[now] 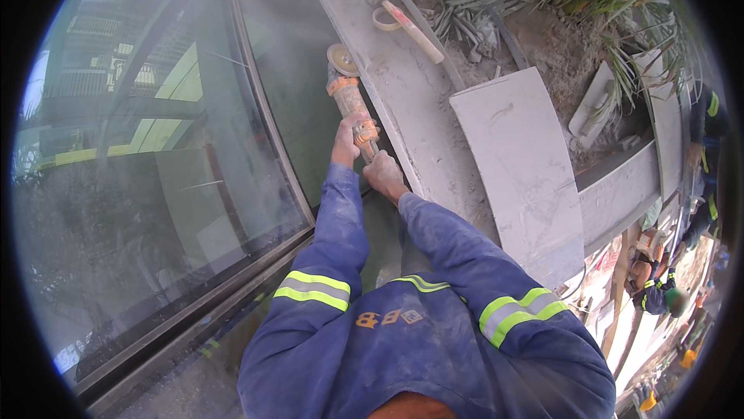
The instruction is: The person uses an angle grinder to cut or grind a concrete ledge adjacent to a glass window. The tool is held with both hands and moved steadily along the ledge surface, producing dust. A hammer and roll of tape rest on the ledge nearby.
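An angle grinder [349,99], dusty with orange parts, is held out in front of me in both hands. Its round disc [342,61] is at the far end, beside the left edge of a long grey stone ledge [395,101]; whether it touches the edge I cannot tell. My left hand [348,137] is closed around the grinder's body from the left. Closer to me, my right hand [385,175] grips the rear end of the tool. Fine dust coats both hands, and haze hangs near the disc.
On the left stands a large glass pane [155,155] in a dark frame. A roll of tape [385,18] and a pale stick-like tool [412,31] lie on the ledge. A loose grey slab [519,171] rests to the right. Beyond are soil, plants and a crouching co-worker [659,295].
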Demonstrator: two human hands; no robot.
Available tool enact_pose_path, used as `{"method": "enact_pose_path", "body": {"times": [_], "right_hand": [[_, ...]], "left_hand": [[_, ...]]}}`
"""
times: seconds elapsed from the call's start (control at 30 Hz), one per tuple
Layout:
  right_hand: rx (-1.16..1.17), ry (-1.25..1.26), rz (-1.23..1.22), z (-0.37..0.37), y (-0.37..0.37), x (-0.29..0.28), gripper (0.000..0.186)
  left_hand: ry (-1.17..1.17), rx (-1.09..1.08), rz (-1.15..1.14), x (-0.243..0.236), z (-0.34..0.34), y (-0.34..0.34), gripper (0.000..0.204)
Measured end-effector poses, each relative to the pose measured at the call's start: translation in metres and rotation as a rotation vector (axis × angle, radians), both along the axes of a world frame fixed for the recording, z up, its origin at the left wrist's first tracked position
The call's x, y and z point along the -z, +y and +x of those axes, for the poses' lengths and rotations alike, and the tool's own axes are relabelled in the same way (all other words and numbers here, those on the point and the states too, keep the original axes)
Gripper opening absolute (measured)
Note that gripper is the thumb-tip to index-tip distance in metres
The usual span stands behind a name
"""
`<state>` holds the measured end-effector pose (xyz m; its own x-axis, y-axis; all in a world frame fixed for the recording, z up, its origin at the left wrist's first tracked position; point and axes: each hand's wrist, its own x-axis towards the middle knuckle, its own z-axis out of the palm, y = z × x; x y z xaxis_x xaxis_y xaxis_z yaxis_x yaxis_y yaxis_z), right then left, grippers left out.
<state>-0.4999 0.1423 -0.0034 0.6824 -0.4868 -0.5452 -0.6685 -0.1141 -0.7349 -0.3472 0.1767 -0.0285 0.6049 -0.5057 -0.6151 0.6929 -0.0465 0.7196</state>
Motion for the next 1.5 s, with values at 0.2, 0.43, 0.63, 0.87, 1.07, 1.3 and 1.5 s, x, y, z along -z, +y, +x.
{"method": "enact_pose_path", "body": {"times": [0.2,0.43,0.63,0.87,1.07,1.3,1.5], "right_hand": [[0.002,-0.004,-0.027,-0.008,0.010,-0.005,0.030],[0.005,-0.010,-0.012,-0.002,0.000,-0.004,0.031],[-0.004,0.006,0.020,0.001,-0.003,-0.005,0.034],[-0.018,0.071,0.032,-0.011,0.005,-0.015,0.034],[-0.025,0.038,0.004,-0.013,0.005,-0.014,0.032],[0.001,-0.002,-0.002,-0.002,0.001,-0.001,0.032],[-0.028,0.035,0.002,-0.010,0.008,-0.007,0.034]], "left_hand": [[0.023,0.007,-0.032,0.003,-0.002,0.013,0.048],[0.097,-0.027,-0.155,-0.005,0.020,-0.007,0.049],[-0.022,-0.005,-0.068,0.003,0.031,-0.011,0.052],[0.030,-0.004,-0.077,-0.007,0.014,-0.002,0.053],[-0.024,-0.011,-0.064,-0.016,0.008,-0.006,0.049],[-0.078,-0.022,-0.028,-0.016,0.015,-0.014,0.053],[-0.043,-0.031,-0.045,-0.009,0.012,-0.001,0.054]]}}
